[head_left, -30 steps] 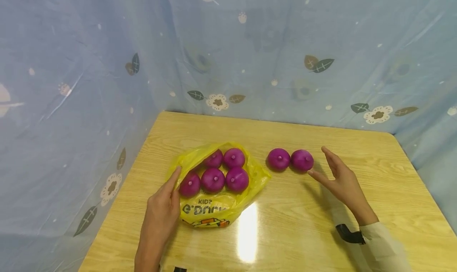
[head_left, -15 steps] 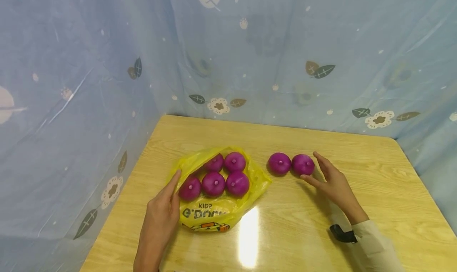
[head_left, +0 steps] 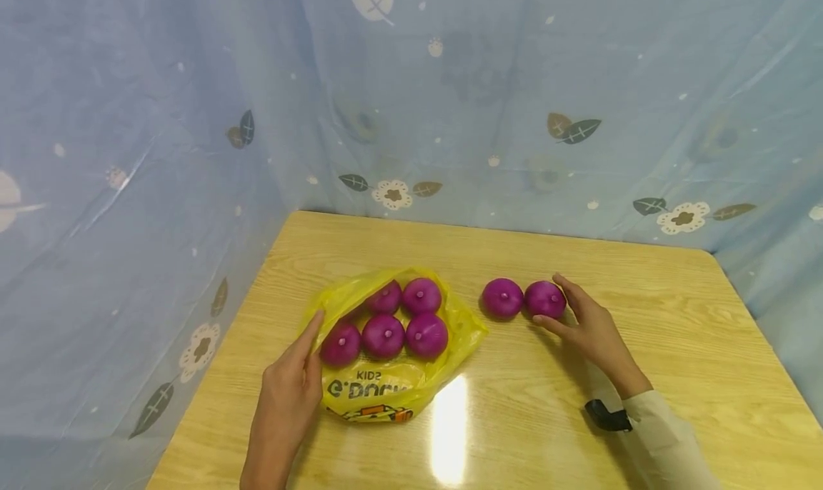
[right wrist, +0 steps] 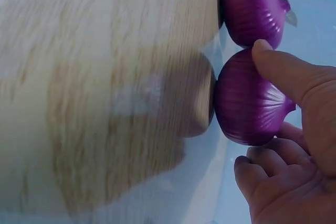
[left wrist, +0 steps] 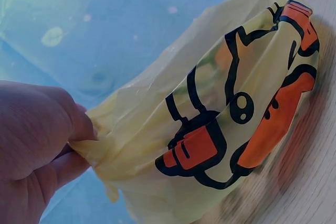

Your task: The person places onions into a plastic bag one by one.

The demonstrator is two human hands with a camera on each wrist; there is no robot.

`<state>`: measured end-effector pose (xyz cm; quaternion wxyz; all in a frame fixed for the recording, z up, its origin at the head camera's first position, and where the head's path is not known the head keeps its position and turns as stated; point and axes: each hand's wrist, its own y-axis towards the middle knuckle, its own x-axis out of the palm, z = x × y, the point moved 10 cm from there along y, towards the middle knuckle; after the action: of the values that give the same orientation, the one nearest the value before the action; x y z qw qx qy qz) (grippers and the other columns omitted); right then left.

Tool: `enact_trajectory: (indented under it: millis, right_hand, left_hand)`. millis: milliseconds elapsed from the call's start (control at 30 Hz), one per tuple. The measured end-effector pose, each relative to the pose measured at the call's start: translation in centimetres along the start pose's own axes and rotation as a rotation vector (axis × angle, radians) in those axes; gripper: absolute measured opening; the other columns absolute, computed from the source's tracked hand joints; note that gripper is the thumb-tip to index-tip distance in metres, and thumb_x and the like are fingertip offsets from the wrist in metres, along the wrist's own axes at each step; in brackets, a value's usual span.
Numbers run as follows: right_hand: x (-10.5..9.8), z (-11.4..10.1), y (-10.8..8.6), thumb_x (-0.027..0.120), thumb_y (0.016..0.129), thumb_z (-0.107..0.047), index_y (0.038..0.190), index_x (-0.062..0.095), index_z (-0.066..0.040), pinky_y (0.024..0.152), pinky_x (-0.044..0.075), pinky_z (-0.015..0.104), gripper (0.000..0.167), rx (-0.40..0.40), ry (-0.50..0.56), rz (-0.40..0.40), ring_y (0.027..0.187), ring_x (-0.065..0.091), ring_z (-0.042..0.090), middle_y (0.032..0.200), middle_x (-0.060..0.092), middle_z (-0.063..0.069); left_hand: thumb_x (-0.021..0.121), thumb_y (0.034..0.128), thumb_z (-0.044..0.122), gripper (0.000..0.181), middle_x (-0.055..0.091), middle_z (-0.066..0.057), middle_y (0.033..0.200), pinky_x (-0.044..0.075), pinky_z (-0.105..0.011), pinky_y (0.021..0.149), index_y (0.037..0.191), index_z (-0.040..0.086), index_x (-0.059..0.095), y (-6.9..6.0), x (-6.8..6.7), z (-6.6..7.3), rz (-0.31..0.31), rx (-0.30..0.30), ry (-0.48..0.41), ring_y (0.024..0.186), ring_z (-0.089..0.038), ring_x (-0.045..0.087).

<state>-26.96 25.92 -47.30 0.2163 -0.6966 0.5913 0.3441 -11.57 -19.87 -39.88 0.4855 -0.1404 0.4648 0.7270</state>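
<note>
A yellow plastic bag (head_left: 450, 376) lies on its side, mouth gaping, with several red onions (head_left: 383, 336) inside. My left hand (head_left: 287, 386) pinches the bag's left rim; the left wrist view shows the film gathered between thumb and fingers. Two more red onions sit side by side on the table to the right of the bag. My right hand (head_left: 594, 333) reaches around the right-hand onion (right wrist: 252, 100), thumb in front and fingers behind and beside it. Whether the fingertips press on it I cannot tell. The left-hand loose onion (head_left: 502, 298) stands apart from my hand.
Everything rests on a light wooden table (head_left: 694, 347). Blue curtains (head_left: 489, 104) with leaf and flower prints hang along its back and sides. A bright light reflection lies on the tabletop in front of the bag.
My right hand has moved left, bringing its thumb and fingers around the right-hand loose onion. My left hand keeps its grip on the bag rim. The onions stay in place.
</note>
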Motion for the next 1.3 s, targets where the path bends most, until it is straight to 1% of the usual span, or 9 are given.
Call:
enact_trajectory:
  millis: [100, 233, 400, 500, 567, 733, 933, 1167, 1300]
  right_hand:
    - [0.0, -0.1, 0.0, 0.086, 0.091, -0.037, 0.162, 0.039, -0.002, 0.110, 0.043, 0.062, 0.092, -0.003, -0.022, 0.011, 0.141, 0.047, 0.054, 0.161, 0.043, 0.029]
    - [0.1, -0.1, 0.2, 0.087, 0.091, -0.034, 0.159, 0.043, -0.001, 0.106, 0.046, 0.050, 0.087, -0.009, -0.001, 0.028, 0.138, 0.052, 0.050, 0.157, 0.048, 0.030]
    - [-0.2, 0.2, 0.2, 0.089, 0.089, -0.032, 0.156, 0.048, -0.001, 0.100, 0.049, 0.023, 0.084, -0.010, 0.024, 0.063, 0.135, 0.056, 0.047, 0.153, 0.052, 0.029]
    - [-0.8, 0.1, 0.0, 0.089, 0.088, -0.031, 0.155, 0.050, -0.001, 0.095, 0.044, 0.007, 0.083, -0.009, 0.030, 0.088, 0.133, 0.057, 0.047, 0.151, 0.054, 0.030]
    - [-1.4, -0.3, -0.1, 0.089, 0.088, -0.031, 0.155, 0.051, -0.001, 0.092, 0.041, 0.002, 0.083, -0.009, 0.021, 0.100, 0.132, 0.058, 0.048, 0.150, 0.055, 0.030]
    - [-3.1, -2.0, -0.4, 0.089, 0.089, -0.032, 0.155, 0.052, -0.004, 0.090, 0.040, 0.000, 0.081, -0.021, 0.009, 0.117, 0.131, 0.059, 0.046, 0.149, 0.056, 0.030]
    - [-4.6, -4.7, -0.6, 0.089, 0.088, -0.035, 0.155, 0.054, -0.008, 0.090, 0.042, 0.000, 0.080, -0.038, 0.020, 0.138, 0.131, 0.060, 0.041, 0.148, 0.059, 0.026]
    - [-5.3, -7.1, -1.1, 0.089, 0.088, -0.036, 0.156, 0.054, -0.015, 0.091, 0.042, 0.001, 0.079, -0.061, 0.016, 0.135, 0.131, 0.060, 0.038, 0.149, 0.060, 0.020]
    - [-5.3, -8.2, -1.4, 0.089, 0.087, -0.037, 0.156, 0.055, -0.019, 0.090, 0.044, 0.002, 0.078, -0.059, 0.035, 0.128, 0.130, 0.061, 0.035, 0.149, 0.061, 0.018]
  left_hand:
    - [0.068, 0.0910, -0.017, 0.069, 0.073, -0.019, 0.129, 0.044, -0.024, 0.054, 0.154, 0.010, 0.057, -0.1, -0.1, -0.1, 0.002, 0.001, -0.005, 0.055, -0.001, 0.034]
    - [0.068, 0.0916, -0.016, 0.069, 0.073, -0.019, 0.130, 0.046, -0.026, 0.056, 0.154, 0.011, 0.057, -0.1, -0.1, -0.2, 0.005, -0.004, -0.002, 0.056, -0.002, 0.035]
    - [0.068, 0.0914, -0.017, 0.069, 0.072, -0.019, 0.131, 0.047, -0.027, 0.058, 0.154, 0.011, 0.057, -0.1, -0.1, -0.2, 0.005, -0.006, -0.003, 0.058, -0.003, 0.037]
    - [0.068, 0.0914, -0.017, 0.070, 0.073, -0.019, 0.129, 0.046, -0.026, 0.057, 0.154, 0.011, 0.057, -0.1, -0.1, -0.2, 0.005, -0.003, -0.009, 0.057, -0.003, 0.036]
    - [0.067, 0.0911, -0.018, 0.070, 0.073, -0.019, 0.129, 0.046, -0.025, 0.056, 0.154, 0.011, 0.056, -0.1, -0.1, -0.2, 0.004, -0.001, -0.011, 0.057, -0.002, 0.035]
    - [0.068, 0.0912, -0.017, 0.070, 0.073, -0.020, 0.129, 0.044, -0.023, 0.053, 0.154, 0.011, 0.057, -0.2, -0.2, -0.3, 0.007, -0.002, -0.012, 0.055, -0.001, 0.034]
    - [0.069, 0.0920, -0.015, 0.069, 0.072, -0.018, 0.133, 0.047, -0.024, 0.061, 0.154, 0.012, 0.056, -0.1, -0.4, -0.3, 0.013, -0.005, 0.007, 0.060, -0.006, 0.042]
    - [0.067, 0.0924, -0.017, 0.068, 0.074, -0.019, 0.126, 0.041, -0.022, 0.052, 0.154, 0.010, 0.056, 0.0, -0.4, -0.2, 0.004, -0.010, -0.019, 0.054, 0.000, 0.031]
    - [0.067, 0.0927, -0.016, 0.068, 0.076, -0.019, 0.120, 0.041, -0.022, 0.051, 0.154, 0.010, 0.056, 0.0, -0.4, -0.2, 0.009, -0.005, -0.017, 0.055, 0.000, 0.032]
